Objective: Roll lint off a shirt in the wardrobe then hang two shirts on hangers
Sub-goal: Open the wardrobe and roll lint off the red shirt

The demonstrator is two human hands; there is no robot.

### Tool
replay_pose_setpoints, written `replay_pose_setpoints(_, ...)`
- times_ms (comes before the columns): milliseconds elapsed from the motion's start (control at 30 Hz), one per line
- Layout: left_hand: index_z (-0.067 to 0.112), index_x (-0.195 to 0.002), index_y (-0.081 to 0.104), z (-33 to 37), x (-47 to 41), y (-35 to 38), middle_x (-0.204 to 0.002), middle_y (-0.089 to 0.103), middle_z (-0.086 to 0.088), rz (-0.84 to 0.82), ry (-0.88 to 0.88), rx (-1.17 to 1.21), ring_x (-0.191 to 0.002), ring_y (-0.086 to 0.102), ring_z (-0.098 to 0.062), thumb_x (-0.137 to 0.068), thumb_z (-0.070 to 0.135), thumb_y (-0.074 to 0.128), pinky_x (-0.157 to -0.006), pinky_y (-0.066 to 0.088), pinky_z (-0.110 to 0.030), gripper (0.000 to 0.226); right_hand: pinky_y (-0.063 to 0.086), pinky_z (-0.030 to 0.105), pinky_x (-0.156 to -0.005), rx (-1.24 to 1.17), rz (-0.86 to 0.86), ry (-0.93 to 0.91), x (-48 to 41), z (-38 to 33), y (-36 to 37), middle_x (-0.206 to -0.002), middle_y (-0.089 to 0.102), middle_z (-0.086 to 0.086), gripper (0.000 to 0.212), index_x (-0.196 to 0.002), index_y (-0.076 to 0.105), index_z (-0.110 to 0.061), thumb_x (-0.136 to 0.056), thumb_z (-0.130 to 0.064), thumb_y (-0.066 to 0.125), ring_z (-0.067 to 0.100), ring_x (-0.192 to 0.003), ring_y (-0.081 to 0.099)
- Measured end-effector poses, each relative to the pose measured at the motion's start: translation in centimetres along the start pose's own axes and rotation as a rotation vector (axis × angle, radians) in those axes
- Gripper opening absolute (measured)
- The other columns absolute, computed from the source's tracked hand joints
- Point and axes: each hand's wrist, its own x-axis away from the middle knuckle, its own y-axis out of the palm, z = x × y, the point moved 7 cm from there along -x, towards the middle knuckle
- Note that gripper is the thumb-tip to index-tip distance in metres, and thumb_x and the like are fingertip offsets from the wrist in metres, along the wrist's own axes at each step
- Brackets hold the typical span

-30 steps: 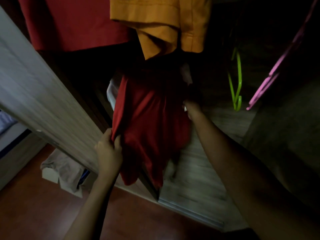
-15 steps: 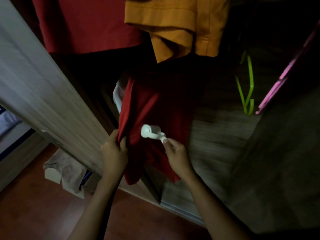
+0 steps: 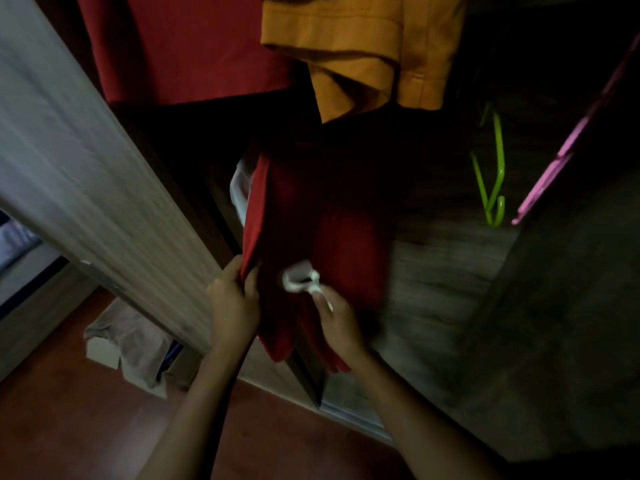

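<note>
A dark red shirt [image 3: 332, 230] hangs inside the wardrobe in the middle of the head view. My left hand [image 3: 233, 303] pinches its left edge near the hem and holds the cloth taut. My right hand [image 3: 337, 320] grips the handle of a white lint roller [image 3: 299, 280], whose roller head lies against the shirt's front just right of my left hand. An orange shirt [image 3: 360, 46] and another red garment [image 3: 180, 46] hang above. A green hanger [image 3: 493, 174] and a pink hanger [image 3: 568, 150] hang bare at the right.
The open wardrobe door [image 3: 69, 161] slants across the left. A white container [image 3: 239, 188] sits behind the shirt. A box draped with pale cloth [image 3: 128, 344] stands on the reddish floor at lower left. The wardrobe's wooden base [image 3: 433, 271] lies to the right.
My right hand came down from high behind the shirt and now holds the lint roller low on the shirt's front. My left hand kept its pinch on the edge.
</note>
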Motion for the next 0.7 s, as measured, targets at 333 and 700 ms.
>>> replay_pose_setpoints(333, 0.01, -0.085, 0.064, -0.2, 0.6, 0.4, -0.057, 0.051, 0.001, -0.024, -0.005, 0.041, -0.05, 0.047, -0.01, -0.096, 0.006, 0.053, -0.048, 0.032, -0.019, 0.016, 0.049, 0.026, -0.084, 0.03, 0.096, -0.021, -2.5, -3.8, -2.7, -0.099, 0.073, 0.003, 0.025, -0.105, 0.07, -0.009, -0.1, -0.025, 0.052, 0.012, -0.094, 0.067)
replay_pose_setpoints(700, 0.007, -0.083, 0.063, 0.2, 1.2, 1.2, -0.063, 0.057, -0.008, -0.049, 0.007, 0.109, -0.057, 0.052, -0.02, -0.097, 0.009, 0.053, -0.05, 0.036, -0.023, 0.017, 0.041, 0.025, -0.061, -0.157, 0.236, -0.244, -2.0, -10.9, -5.8, -0.073, 0.059, 0.011, 0.022, -0.094, 0.064, -0.019, -0.102, -0.027, 0.046, 0.015, -0.062, 0.053)
